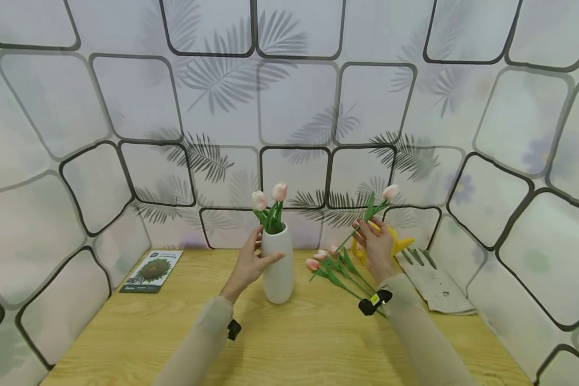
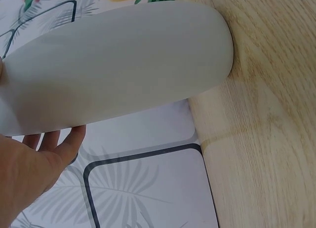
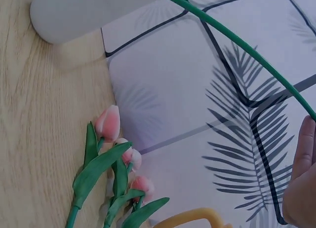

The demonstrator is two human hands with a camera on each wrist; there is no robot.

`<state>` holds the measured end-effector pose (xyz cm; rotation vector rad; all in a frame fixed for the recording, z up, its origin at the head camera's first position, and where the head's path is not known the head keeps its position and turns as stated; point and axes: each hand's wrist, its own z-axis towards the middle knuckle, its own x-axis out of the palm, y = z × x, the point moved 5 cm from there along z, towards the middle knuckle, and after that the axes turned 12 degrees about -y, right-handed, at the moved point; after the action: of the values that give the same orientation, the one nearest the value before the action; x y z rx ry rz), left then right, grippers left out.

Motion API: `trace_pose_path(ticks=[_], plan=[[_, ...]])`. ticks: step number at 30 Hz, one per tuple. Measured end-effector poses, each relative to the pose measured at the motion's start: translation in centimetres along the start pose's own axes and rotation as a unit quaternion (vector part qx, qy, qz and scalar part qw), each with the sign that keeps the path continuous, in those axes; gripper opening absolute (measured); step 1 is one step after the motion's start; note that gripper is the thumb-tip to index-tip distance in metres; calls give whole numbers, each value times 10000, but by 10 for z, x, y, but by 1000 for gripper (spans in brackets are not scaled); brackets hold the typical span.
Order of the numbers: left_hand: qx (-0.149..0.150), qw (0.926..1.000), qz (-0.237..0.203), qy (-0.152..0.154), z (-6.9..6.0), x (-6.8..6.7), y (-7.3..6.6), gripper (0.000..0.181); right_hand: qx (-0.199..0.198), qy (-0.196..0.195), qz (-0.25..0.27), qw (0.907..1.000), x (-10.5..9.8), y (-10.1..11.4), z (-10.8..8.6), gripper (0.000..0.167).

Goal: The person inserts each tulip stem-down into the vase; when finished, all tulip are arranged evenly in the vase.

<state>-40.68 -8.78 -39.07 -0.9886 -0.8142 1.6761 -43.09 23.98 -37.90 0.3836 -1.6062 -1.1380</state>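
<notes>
A white vase (image 1: pixel 277 271) stands upright on the table, with two pink-white tulips (image 1: pixel 279 192) in its mouth. My left hand (image 1: pixel 250 264) holds the vase near its upper part, thumb across the front and fingers around the far side. In the left wrist view the fingers show along the lower edge of the vase (image 2: pixel 123 60). To the right, my right hand (image 1: pixel 377 247) pinches a single tulip (image 1: pixel 390 193) by its stem, blossom up and stem slanting down left. The bare green stem (image 3: pixel 242 46) crosses the right wrist view, apart from the vase.
Several tulips (image 1: pixel 312 264) lie on the table between vase and right arm. Behind the right hand is a yellow watering can (image 1: pixel 405 244), partly hidden. Gloves (image 1: pixel 439 289) lie at the right, a sunflower packet (image 1: pixel 153 271) at the left. Patterned walls (image 1: pixel 294 102) enclose the table.
</notes>
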Motion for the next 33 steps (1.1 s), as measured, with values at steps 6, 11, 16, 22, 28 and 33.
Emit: trace_pose_path(ticks=[6, 11, 16, 22, 28, 33], plan=[[30, 10000, -16, 6, -1, 0, -1, 88, -28, -51, 402, 9992, 8, 10, -3, 47], [25, 10000, 3, -7, 0, 1, -1, 88, -46, 8, 720, 9974, 17, 17, -5, 33], [17, 10000, -13, -4, 0, 1, -1, 87, -150, 46, 834, 9964, 28, 23, -8, 33], [-53, 10000, -21, 5, 0, 0, -1, 88, -64, -138, 936, 9955, 42, 29, -10, 28], [-16, 10000, 28, 3, 2, 0, -1, 89, -59, -179, 954, 9953, 55, 34, -13, 29], [-4, 10000, 33, 19, 2, 0, 0, 89, -9, -116, 1175, 9930, 68, 38, -18, 28]])
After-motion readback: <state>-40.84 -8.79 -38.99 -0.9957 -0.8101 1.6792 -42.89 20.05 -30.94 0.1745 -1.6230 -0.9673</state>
